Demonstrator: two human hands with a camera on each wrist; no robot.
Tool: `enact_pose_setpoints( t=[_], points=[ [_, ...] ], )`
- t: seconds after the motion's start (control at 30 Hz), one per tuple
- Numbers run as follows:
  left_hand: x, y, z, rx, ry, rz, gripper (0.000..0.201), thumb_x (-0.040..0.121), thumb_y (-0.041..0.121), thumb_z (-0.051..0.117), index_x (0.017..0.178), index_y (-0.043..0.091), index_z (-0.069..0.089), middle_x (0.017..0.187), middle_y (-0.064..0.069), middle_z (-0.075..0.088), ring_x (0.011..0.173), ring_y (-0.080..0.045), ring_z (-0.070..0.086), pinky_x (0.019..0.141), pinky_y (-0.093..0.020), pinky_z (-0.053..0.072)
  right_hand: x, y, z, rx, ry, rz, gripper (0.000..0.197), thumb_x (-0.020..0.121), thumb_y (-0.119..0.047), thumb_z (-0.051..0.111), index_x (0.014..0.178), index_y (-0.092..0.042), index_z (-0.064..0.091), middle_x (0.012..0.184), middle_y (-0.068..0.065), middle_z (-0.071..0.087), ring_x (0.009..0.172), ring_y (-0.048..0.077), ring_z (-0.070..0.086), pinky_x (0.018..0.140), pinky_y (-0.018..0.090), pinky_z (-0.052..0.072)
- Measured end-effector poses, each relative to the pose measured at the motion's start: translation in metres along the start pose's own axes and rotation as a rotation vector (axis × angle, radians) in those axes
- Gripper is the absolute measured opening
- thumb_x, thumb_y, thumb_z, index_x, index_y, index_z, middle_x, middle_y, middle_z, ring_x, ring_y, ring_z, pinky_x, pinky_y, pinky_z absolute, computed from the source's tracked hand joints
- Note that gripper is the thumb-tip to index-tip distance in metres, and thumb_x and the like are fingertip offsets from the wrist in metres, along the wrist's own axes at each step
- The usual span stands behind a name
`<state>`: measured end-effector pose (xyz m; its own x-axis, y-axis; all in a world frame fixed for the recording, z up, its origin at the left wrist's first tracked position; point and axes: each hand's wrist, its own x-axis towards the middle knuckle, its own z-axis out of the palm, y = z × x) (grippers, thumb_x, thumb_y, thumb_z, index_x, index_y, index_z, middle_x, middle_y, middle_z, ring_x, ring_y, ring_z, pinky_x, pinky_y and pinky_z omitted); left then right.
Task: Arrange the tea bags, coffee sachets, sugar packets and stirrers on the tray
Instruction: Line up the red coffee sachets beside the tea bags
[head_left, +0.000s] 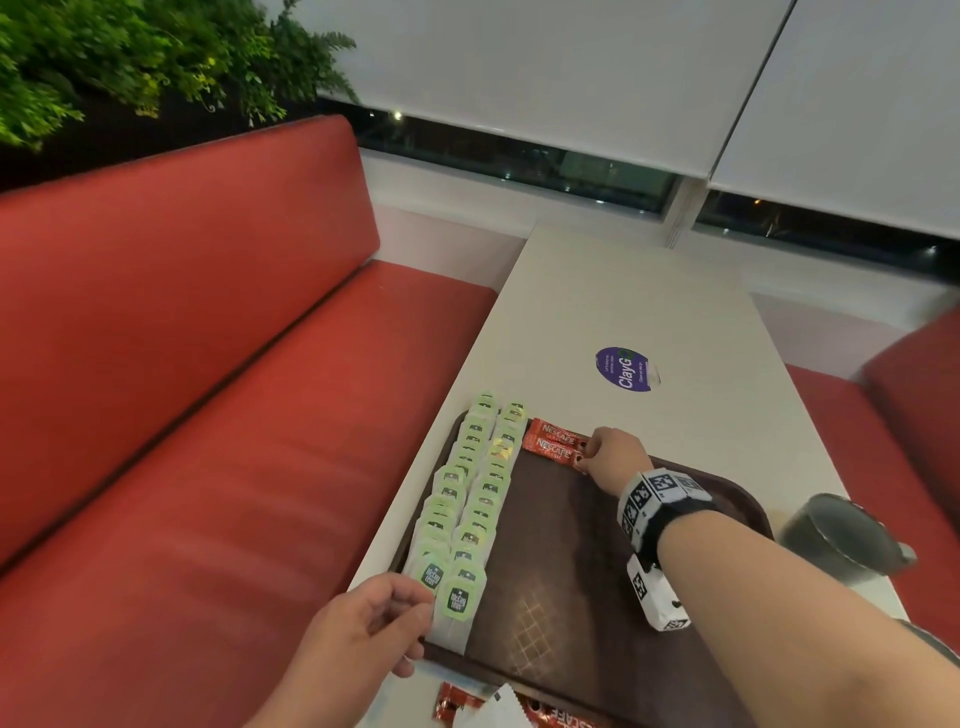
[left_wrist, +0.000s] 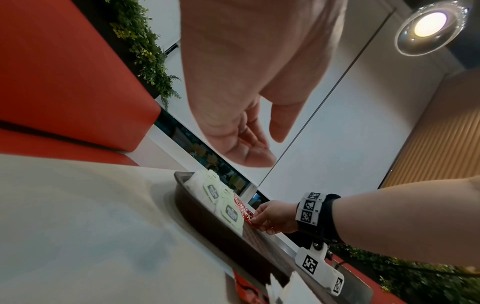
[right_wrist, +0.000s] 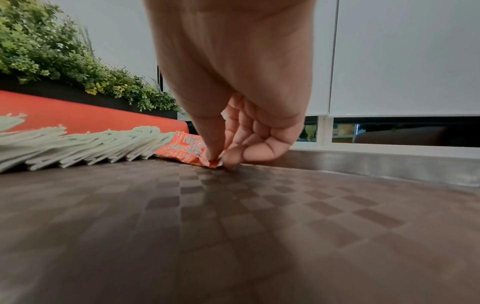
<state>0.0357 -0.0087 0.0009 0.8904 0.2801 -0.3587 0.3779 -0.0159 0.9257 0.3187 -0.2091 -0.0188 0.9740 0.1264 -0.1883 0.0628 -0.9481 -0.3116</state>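
Sachet (right_wrist: 193, 153) end pinched by right hand (right_wrist: 233, 115) (only wrist view shows grip).

Bare forearms, no sleeves. By the right hand (head_left: 615, 456), a black wrist strap (head_left: 670, 525) carries white blocks (head_left: 660, 491) printed with black square markers.
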Motion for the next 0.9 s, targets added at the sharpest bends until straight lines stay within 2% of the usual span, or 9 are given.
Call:
enact_pose_setpoints(
  t=[0.13, 0.2, 0.33, 0.4, 0.6, 0.77, 0.9],
  points=[
    [-0.001, -0.002, 0.001, -0.016, -0.008, -0.001, 0.021, 0.084, -0.003, 0.063, 0.075, 0.014, 0.072, 0.070, -0.013, 0.068, 0.056, -0.017, 0.061, 0.054, -0.027, 0.051, -0.004, 0.002, 0.000, 0.039, 0.027, -0.019, 0.025, 0.083, -0.024, 0.070, 0.098, -0.012, 0.054, 0.101, 0.008, 0.063, 0.093, 0.023, 0.058, 0.079, 0.032, 0.046],
    [-0.002, -0.002, 0.002, -0.026, -0.001, -0.008, 0.019, 0.084, -0.004, 0.063, 0.077, 0.011, 0.071, 0.068, -0.011, 0.067, 0.055, -0.016, 0.060, 0.052, -0.026, 0.050, -0.005, 0.001, 0.000, 0.038, 0.026, -0.039, 0.031, 0.082, -0.027, 0.070, 0.102, -0.013, 0.051, 0.103, 0.008, 0.063, 0.092, 0.023, 0.059, 0.079, 0.032, 0.047],
    [-0.004, -0.003, 0.003, -0.015, 0.002, -0.007, 0.017, 0.084, -0.005, 0.063, 0.078, 0.009, 0.071, 0.065, -0.010, 0.068, 0.053, -0.014, 0.059, 0.052, -0.026, 0.050, -0.006, 0.000, 0.002, -0.051, 0.022, -0.132, 0.047, 0.086, -0.034, 0.066, 0.127, -0.019, 0.050, 0.120, 0.007, 0.051, 0.107, 0.025, 0.057, 0.092, 0.035, 0.048],
    [-0.005, -0.003, 0.002, -0.005, -0.001, -0.006, 0.017, 0.084, -0.004, 0.063, 0.079, 0.010, 0.071, 0.068, -0.011, 0.069, 0.054, -0.014, 0.060, 0.053, -0.026, 0.050, -0.006, -0.002, 0.003, -0.112, 0.022, -0.191, 0.048, 0.089, -0.036, 0.062, 0.132, -0.020, 0.050, 0.123, 0.006, 0.048, 0.111, 0.025, 0.054, 0.096, 0.036, 0.046],
    [-0.004, -0.006, 0.001, -0.006, -0.011, -0.020, 0.016, 0.084, -0.004, 0.062, 0.080, 0.009, 0.071, 0.068, -0.011, 0.069, 0.053, -0.014, 0.060, 0.053, -0.025, 0.050, -0.002, -0.009, 0.011, -0.217, 0.025, -0.216, 0.044, 0.091, -0.038, 0.057, 0.130, -0.019, 0.052, 0.120, 0.006, 0.047, 0.110, 0.026, 0.053, 0.093, 0.039, 0.048],
    [-0.005, -0.006, 0.001, -0.020, -0.018, -0.026, 0.014, 0.084, -0.004, 0.062, 0.082, 0.007, 0.071, 0.069, -0.011, 0.069, 0.055, -0.014, 0.060, 0.052, -0.025, 0.050, 0.000, -0.015, 0.015, -0.308, 0.054, -0.248, 0.040, 0.092, -0.042, 0.053, 0.125, -0.018, 0.055, 0.115, 0.006, 0.049, 0.105, 0.026, 0.054, 0.086, 0.039, 0.050],
    [-0.005, -0.005, 0.000, -0.046, -0.013, -0.022, 0.005, 0.078, 0.006, 0.066, 0.080, 0.007, 0.071, 0.069, -0.013, 0.069, 0.054, -0.014, 0.059, 0.051, -0.024, 0.050, 0.000, -0.018, 0.015, -0.364, 0.066, -0.272, 0.038, 0.094, -0.041, 0.052, 0.124, -0.017, 0.053, 0.116, 0.006, 0.050, 0.105, 0.026, 0.055, 0.084, 0.037, 0.049]
  ],
)
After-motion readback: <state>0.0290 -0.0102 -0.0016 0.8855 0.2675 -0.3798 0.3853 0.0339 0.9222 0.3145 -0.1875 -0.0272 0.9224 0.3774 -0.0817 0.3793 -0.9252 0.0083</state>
